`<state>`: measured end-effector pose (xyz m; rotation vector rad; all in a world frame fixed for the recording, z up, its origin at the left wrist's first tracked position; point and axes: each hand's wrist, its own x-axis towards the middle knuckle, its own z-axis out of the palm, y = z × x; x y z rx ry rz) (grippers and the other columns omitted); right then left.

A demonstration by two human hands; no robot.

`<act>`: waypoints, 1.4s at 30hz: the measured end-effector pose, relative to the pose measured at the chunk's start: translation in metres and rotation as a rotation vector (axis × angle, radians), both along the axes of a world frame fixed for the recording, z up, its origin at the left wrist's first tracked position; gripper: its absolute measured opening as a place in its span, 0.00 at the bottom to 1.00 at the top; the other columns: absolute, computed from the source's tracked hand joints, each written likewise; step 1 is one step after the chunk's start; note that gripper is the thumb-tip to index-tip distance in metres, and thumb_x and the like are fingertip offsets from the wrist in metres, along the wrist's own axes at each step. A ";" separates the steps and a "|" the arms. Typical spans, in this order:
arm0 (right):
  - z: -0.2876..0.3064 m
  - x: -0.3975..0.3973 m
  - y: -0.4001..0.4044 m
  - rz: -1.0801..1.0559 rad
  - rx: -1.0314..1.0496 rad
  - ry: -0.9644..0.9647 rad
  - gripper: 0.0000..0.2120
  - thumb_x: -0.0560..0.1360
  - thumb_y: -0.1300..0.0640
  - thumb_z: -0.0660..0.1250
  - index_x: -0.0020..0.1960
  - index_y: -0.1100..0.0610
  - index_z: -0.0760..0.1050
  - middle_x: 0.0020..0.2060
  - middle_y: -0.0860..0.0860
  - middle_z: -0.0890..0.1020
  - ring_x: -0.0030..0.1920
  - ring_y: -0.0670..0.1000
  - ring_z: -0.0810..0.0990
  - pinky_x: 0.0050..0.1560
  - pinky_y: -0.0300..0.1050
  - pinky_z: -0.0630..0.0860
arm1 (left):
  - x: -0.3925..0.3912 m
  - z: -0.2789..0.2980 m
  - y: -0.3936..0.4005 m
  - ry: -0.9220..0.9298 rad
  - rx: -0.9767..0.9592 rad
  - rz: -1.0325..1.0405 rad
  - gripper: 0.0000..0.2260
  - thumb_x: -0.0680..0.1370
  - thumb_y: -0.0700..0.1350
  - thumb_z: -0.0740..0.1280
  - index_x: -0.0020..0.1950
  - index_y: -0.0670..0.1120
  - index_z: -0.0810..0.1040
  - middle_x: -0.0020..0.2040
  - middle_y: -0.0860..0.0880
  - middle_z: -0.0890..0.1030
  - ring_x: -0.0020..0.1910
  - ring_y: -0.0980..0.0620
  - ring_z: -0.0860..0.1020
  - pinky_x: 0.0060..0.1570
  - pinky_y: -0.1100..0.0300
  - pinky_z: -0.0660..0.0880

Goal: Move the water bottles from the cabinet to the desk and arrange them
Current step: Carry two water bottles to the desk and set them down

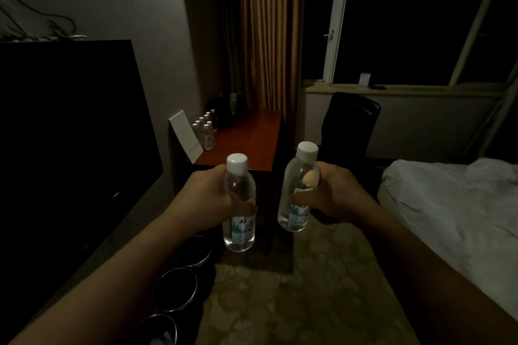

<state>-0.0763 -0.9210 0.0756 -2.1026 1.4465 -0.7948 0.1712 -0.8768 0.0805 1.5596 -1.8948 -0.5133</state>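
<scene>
My left hand (208, 199) grips a clear water bottle (238, 230) with a white cap and a blue label, held upright over the floor. My right hand (333, 196) grips a second bottle of the same kind (297, 185), tilted slightly to the right. Both bottles are in the air in front of me, short of the reddish-brown desk (249, 140) ahead. On the desk's far left corner several more white-capped bottles (206, 129) stand in rows next to a white card (186, 134). The room is dim.
A dark TV screen (70, 134) fills the left side. Three round metal bins (179, 288) line the floor at lower left. A black chair (350, 123) stands right of the desk, a white bed (454, 204) at the right, and a dark kettle (221, 112) at the desk's back.
</scene>
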 end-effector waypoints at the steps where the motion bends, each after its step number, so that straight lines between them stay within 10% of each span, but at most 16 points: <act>1: -0.001 -0.005 -0.018 -0.002 0.001 -0.004 0.21 0.69 0.51 0.77 0.59 0.52 0.76 0.52 0.46 0.82 0.52 0.45 0.80 0.48 0.41 0.77 | -0.004 -0.002 -0.018 -0.003 0.002 -0.006 0.16 0.66 0.52 0.79 0.49 0.54 0.78 0.47 0.55 0.82 0.47 0.59 0.81 0.47 0.59 0.79; 22: 0.027 -0.112 -0.412 0.128 0.015 0.035 0.20 0.68 0.50 0.77 0.58 0.50 0.75 0.50 0.45 0.81 0.50 0.44 0.80 0.52 0.46 0.79 | -0.120 0.015 -0.395 0.058 -0.034 0.073 0.12 0.68 0.52 0.77 0.47 0.56 0.79 0.47 0.55 0.82 0.46 0.59 0.82 0.43 0.60 0.80; 42: 0.002 -0.026 -0.789 0.241 0.059 0.001 0.23 0.65 0.49 0.78 0.57 0.45 0.75 0.50 0.44 0.81 0.49 0.41 0.81 0.49 0.41 0.79 | -0.041 -0.010 -0.755 -0.008 -0.062 0.251 0.15 0.66 0.55 0.76 0.48 0.55 0.77 0.43 0.56 0.82 0.43 0.61 0.80 0.38 0.67 0.75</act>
